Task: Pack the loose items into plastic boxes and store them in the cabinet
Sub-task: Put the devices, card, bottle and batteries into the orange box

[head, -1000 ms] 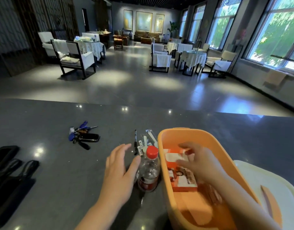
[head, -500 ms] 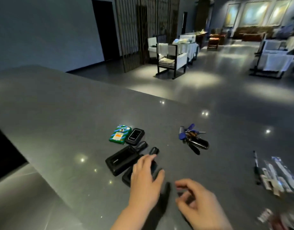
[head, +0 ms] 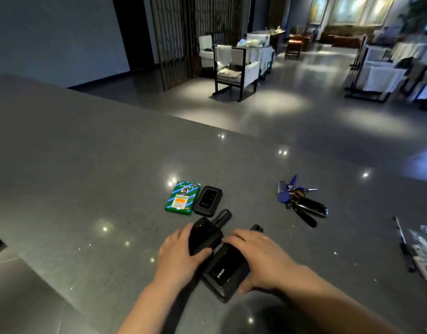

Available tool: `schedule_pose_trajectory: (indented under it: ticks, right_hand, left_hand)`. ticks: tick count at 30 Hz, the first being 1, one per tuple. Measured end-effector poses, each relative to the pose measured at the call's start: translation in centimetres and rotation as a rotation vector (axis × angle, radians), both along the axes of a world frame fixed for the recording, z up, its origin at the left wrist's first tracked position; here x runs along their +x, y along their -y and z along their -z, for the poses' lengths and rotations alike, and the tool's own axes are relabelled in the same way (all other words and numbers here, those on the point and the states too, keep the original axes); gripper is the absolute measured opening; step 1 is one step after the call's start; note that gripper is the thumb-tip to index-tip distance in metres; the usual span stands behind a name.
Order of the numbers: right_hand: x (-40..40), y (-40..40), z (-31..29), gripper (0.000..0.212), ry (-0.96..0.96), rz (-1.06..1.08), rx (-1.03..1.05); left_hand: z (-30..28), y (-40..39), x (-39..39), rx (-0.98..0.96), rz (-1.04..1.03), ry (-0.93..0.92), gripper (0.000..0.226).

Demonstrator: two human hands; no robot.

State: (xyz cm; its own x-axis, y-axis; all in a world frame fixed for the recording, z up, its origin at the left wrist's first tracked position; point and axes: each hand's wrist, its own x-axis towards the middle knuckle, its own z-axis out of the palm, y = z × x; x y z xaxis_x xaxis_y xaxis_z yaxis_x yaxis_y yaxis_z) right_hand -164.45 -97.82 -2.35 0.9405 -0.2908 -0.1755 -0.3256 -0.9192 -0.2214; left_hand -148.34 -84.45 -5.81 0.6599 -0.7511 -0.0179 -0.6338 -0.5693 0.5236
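Observation:
Two black power banks lie side by side on the dark grey counter (head: pixel 87 165) near its front edge. My left hand (head: pixel 181 256) grips the left power bank (head: pixel 204 236), thumb under its near end. My right hand (head: pixel 263 259) grips the right power bank (head: pixel 225 273), which bears white lettering. Beyond them lie a green packet (head: pixel 182 198), a small black device (head: pixel 208 201) and a bunch of keys (head: pixel 300 201). The plastic box is out of view.
A black pen and clear plastic sachets (head: pixel 420 249) lie at the counter's right edge of view. Past the counter's far edge is a hall with chairs (head: pixel 234 71) and tables.
The view swung left, away from the orange box and bottle. Both hands moved to the black power banks and closed round them; half a second ago they were only reaching.

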Motion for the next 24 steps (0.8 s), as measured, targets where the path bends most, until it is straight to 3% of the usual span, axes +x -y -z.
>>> schedule_pose_trajectory:
  ticks: [4,10,14,17,20,22,24]
  right_hand:
    - [-1.3,-0.3,-0.2,0.084,0.000,0.104,0.012]
    - [-1.5,-0.7,-0.8,0.083,-0.005,0.150,0.119]
    - [-2.2,-1.6,-1.2,0.078,-0.036,0.180,0.132]
    - [-2.6,-1.6,-1.4,0.063,0.110,0.277,0.093]
    - [-1.1,-0.1,-1.2,0.052,0.292,0.276,0.027]
    - [0.7,1.3,-0.8,0.059,0.268,0.160,0.075]
    - [2.4,2.3,-0.2,0.070,0.142,0.048,0.163]
  left_hand:
    - [-0.1,0.7,0.4,0.006,-0.009,0.041,0.079]
    - [-0.1,1.7,1.3,-0.038,0.115,-0.047,0.083]
    - [-0.1,2.6,1.2,-0.018,0.271,-0.170,0.098]
    - [-0.2,3.0,1.4,-0.003,0.368,-0.215,0.103]
    - [-0.6,2.6,0.7,-0.055,0.326,-0.208,0.101]
    - [-1.1,1.4,-0.9,-0.127,0.224,-0.108,0.097]
    - [-1.4,-0.3,-3.1,-0.263,0.117,-0.025,0.079]
